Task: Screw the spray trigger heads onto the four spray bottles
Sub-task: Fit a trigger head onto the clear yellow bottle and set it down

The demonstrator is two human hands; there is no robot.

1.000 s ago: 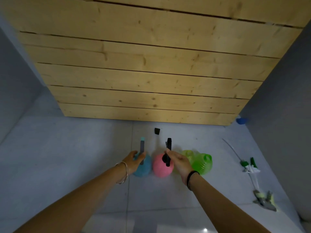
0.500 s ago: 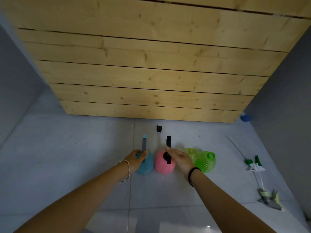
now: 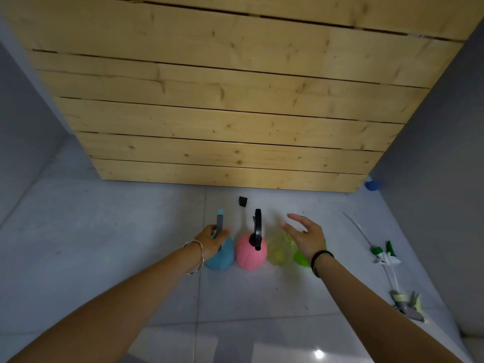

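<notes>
Floor (image 3: 104,231): grey tiles; its far edge meets a wall of wooden planks (image 3: 222,113).
Left hand (image 3: 213,239): curled round the top of the blue bottle (image 3: 222,256), at the foot of its grey trigger head (image 3: 220,222); the hand hides the join.
Blue bottle: leftmost in a row of four near the floor's far edge, partly covered by the wrist.
Black piece (image 3: 243,201): small, on the floor beyond the row; too small to identify.
Pink bottle (image 3: 251,255): just beside the blue one, with the black trigger head (image 3: 257,227) on its neck.
Yellow bottle (image 3: 279,248): blurred; its neck is hard to make out.
Right hand (image 3: 305,234): fingers spread, holding nothing, over the yellow and green bottles.
Green bottle (image 3: 301,256): mostly hidden behind the right wrist.
Green-and-white trigger head (image 3: 385,255): loose on the floor near the right edge.
Grey-and-yellow trigger head (image 3: 407,303): loose too, nearer the camera, blurred.
Blue object (image 3: 372,185): in the far right corner, unclear.
</notes>
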